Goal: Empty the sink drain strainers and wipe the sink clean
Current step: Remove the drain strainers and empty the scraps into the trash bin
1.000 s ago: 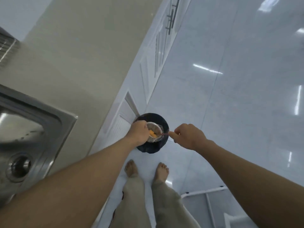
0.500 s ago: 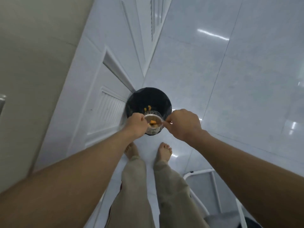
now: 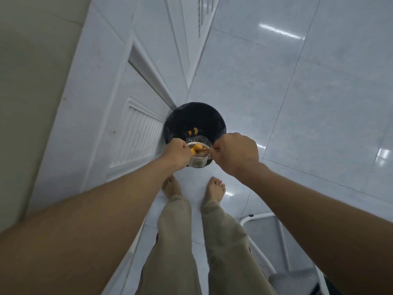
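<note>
Emptying step. My left hand grips the strainer over the black bin, with orange scraps inside it. My right hand, fingers curled, pinches at its rim. Next I probably need to tip it further, keeping it over the bin.

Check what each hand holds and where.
Left hand grips the round metal drain strainer by its left rim. Right hand pinches a thin stick by its end, at the strainer's right rim.
</note>
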Tool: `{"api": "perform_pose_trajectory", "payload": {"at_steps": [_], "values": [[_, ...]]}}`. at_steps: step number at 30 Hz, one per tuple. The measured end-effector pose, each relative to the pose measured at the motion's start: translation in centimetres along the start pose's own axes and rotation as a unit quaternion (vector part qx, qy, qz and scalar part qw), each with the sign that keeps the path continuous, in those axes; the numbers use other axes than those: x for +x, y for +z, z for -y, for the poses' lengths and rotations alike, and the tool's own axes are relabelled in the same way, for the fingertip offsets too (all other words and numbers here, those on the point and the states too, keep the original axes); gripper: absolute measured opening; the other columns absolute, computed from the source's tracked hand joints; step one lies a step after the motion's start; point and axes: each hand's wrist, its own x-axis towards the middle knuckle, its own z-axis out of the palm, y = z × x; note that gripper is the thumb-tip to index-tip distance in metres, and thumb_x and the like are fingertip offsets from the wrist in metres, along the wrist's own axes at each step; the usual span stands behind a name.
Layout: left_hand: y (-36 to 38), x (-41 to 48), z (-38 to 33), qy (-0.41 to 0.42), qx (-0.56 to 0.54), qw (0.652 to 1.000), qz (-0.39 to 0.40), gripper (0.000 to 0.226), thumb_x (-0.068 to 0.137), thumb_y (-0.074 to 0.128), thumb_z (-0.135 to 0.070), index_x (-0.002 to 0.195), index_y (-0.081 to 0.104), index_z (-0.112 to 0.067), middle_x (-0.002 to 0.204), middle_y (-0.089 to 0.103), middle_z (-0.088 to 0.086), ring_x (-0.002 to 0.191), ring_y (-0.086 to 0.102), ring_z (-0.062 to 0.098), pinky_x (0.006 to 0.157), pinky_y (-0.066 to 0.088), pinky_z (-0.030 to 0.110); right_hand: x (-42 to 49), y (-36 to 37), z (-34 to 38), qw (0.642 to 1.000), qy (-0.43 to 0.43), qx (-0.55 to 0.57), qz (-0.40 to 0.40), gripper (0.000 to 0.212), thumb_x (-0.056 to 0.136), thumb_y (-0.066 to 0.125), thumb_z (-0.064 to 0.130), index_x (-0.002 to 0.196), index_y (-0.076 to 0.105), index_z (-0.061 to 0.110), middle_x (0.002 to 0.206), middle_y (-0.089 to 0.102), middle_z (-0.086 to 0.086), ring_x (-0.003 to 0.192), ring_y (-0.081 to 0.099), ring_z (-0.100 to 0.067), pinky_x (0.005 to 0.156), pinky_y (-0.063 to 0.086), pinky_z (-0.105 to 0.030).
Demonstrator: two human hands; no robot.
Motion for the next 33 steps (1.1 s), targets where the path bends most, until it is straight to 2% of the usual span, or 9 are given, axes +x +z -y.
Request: {"api": "perform_pose_trajectory", "payload": {"at_steps": [4,7,11,13,18,24,28,33], "values": [[-0.2,0.0,0.0,0.006,0.013,1.0,-0.009,0.038,0.098,0.04,-0.01,0.061,0.041,-0.016,0.064,0.043,0.005,0.063,0.042,0.021,0.058,0.034,0.029,0.2,-0.4,0.0,1.0,0.005,0.013,-0.028,0.036,0.089,0.057,0.045,0.069,0.072,0.019,0.055,0.059,0.005,0.049,0.056,-0.014,0.052,0.055,-0.029],[-0.3,0.0,0.2,0.012,0.001,1.0,-0.007,0.038,0.098,0.04,-0.01,0.06,0.042,-0.016,0.062,0.042,0.004,0.057,0.039,0.017,0.05,0.03,0.027,0.4,-0.6,0.0,1.0,-0.006,0.019,0.012,0.04,0.085,0.062,0.054,0.067,0.071,0.019,0.054,0.06,0.005,0.048,0.057,-0.013,0.052,0.055,-0.028],[-0.3,-0.1,0.7,0.01,-0.012,1.0,0.002,0.038,0.098,0.04,-0.008,0.06,0.042,-0.014,0.063,0.042,0.006,0.06,0.04,0.02,0.057,0.033,0.029,0.1,0.0,0.4,0.999,-0.002,0.013,0.037,0.036,0.089,0.063,0.049,0.068,0.07,0.02,0.054,0.057,0.004,0.049,0.057,-0.015,0.056,0.057,-0.031],[-0.3,-0.2,0.9,0.007,-0.012,1.0,-0.003,0.039,0.098,0.04,-0.008,0.06,0.042,-0.013,0.063,0.042,0.007,0.061,0.039,0.021,0.06,0.033,0.031,-0.2,0.4,0.5,1.0,0.006,0.016,0.014,0.036,0.09,0.06,0.045,0.066,0.069,0.02,0.054,0.056,0.004,0.049,0.056,-0.016,0.055,0.057,-0.032],[-0.4,-0.2,1.5,0.005,-0.001,1.0,-0.002,0.037,0.099,0.041,-0.009,0.063,0.045,-0.013,0.064,0.045,0.006,0.058,0.041,0.017,0.052,0.031,0.027,-0.7,0.9,0.4,0.998,0.013,0.029,-0.053,0.035,0.09,0.057,0.045,0.068,0.072,0.022,0.053,0.057,0.008,0.046,0.053,-0.013,0.053,0.055,-0.028],[-0.4,-0.4,1.8,0.017,0.0,1.0,0.0,0.039,0.098,0.041,-0.008,0.059,0.042,-0.014,0.061,0.041,0.005,0.055,0.037,0.016,0.052,0.029,0.027,-0.4,1.2,0.4,1.0,-0.016,0.014,0.019,0.042,0.082,0.064,0.062,0.069,0.073,0.022,0.052,0.058,0.008,0.045,0.055,-0.011,0.053,0.056,-0.027],[-0.2,-0.5,1.9,0.02,-0.008,1.0,0.011,0.036,0.097,0.041,-0.008,0.062,0.045,-0.012,0.062,0.043,0.006,0.057,0.038,0.018,0.054,0.03,0.027,-0.4,1.9,0.9,0.999,-0.026,0.025,0.037,0.034,0.086,0.067,0.054,0.079,0.076,0.021,0.058,0.061,0.006,0.049,0.056,-0.011,0.055,0.055,-0.027],[-0.1,-0.9,2.1,0.023,-0.006,1.0,0.016,0.028,0.097,0.041,-0.008,0.07,0.049,-0.007,0.069,0.045,0.012,0.062,0.039,0.022,0.06,0.031,0.032,-0.7,1.8,0.8,0.999,-0.004,0.033,-0.013,0.034,0.09,0.061,0.044,0.072,0.074,0.019,0.056,0.06,0.007,0.048,0.056,-0.014,0.053,0.057,-0.031]]}}
